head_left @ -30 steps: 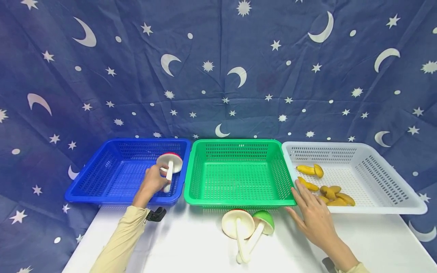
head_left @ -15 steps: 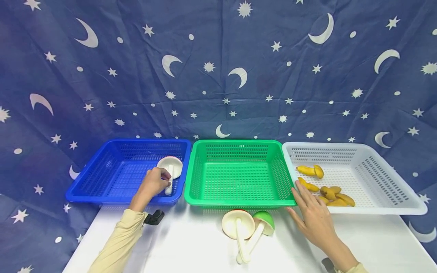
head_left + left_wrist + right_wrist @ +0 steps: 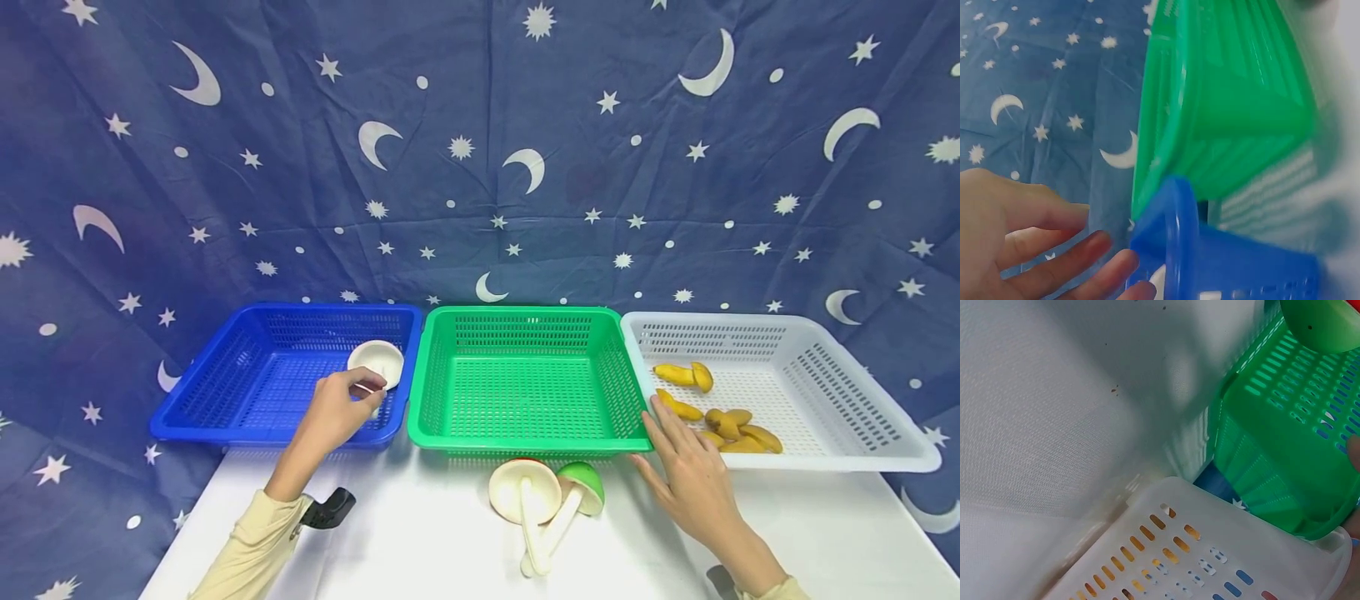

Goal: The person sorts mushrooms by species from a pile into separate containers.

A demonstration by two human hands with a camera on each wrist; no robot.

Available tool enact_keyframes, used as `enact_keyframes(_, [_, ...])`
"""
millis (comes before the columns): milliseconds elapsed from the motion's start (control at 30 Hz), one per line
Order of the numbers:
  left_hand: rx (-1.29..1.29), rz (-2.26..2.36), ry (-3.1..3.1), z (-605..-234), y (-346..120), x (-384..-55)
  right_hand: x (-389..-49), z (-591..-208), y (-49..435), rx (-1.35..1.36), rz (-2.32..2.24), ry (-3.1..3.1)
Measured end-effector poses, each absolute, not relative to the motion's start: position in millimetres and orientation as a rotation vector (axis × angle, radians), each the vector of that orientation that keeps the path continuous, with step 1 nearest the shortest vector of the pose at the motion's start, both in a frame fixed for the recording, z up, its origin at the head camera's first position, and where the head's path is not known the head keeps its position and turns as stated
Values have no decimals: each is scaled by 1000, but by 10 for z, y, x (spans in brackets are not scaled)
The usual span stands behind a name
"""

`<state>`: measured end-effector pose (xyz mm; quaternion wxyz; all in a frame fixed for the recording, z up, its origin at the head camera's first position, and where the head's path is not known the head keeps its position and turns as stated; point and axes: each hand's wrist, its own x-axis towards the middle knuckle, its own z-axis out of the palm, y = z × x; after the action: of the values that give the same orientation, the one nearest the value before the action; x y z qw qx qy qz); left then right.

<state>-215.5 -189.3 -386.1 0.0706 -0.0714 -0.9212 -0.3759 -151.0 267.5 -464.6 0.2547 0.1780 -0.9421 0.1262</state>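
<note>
My left hand point(image 3: 337, 410) is above the front right part of the blue basket point(image 3: 217, 436). In the left wrist view its fingers point(image 3: 1094, 247) are loosely bent with nothing between them. A toy mushroom point(image 3: 375, 358) lies in that basket, pale underside up; the hand hides most of its stem. My right hand point(image 3: 692, 483) rests, fingers extended, at the front corner where the green basket point(image 3: 525, 444) meets the white basket point(image 3: 840, 461). On the table before the green basket lie a red-capped toy mushroom point(image 3: 517, 492) and a green-capped one point(image 3: 588, 482), their stems crossing.
Several yellow-brown toy mushrooms point(image 3: 678, 375) lie in the white basket. The three baskets stand side by side along the back of the white table point(image 3: 420, 533). Behind them hangs a blue star-and-moon cloth point(image 3: 480, 125).
The mushroom in the blue basket has tipped down and settled, its red rim turning out of sight. My left hand has let go of its stem and risen slightly. The right hand stays put.
</note>
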Motion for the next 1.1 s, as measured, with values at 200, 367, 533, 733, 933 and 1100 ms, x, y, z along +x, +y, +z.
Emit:
enact_keyframes(200, [-232, -1231, -2727, -3793, -1807, -2006, -1525, -4658, 2676, 492, 341, -2555])
enact_keyframes(367, [-201, -1338, -2717, -3787, -1711, -1871, -1534, -4660, 2678, 495, 335, -2553])
enact_keyframes(533, [-210, -1391, -2727, -3847, -1590, -1738, -1536, -4662, 2678, 501, 335, -2542])
enact_keyframes(733, [-254, -1412, -2737, -3919, -1462, -1600, -1536, -4667, 2669, 506, 342, -2527])
enact_keyframes(933, [-295, -1519, -2730, -3988, -1351, -1503, -1528, -4670, 2670, 514, 342, -2508])
enact_keyframes(1100, [-299, -1633, -2736, -4099, -1278, -1456, -1519, -4668, 2670, 513, 347, -2502])
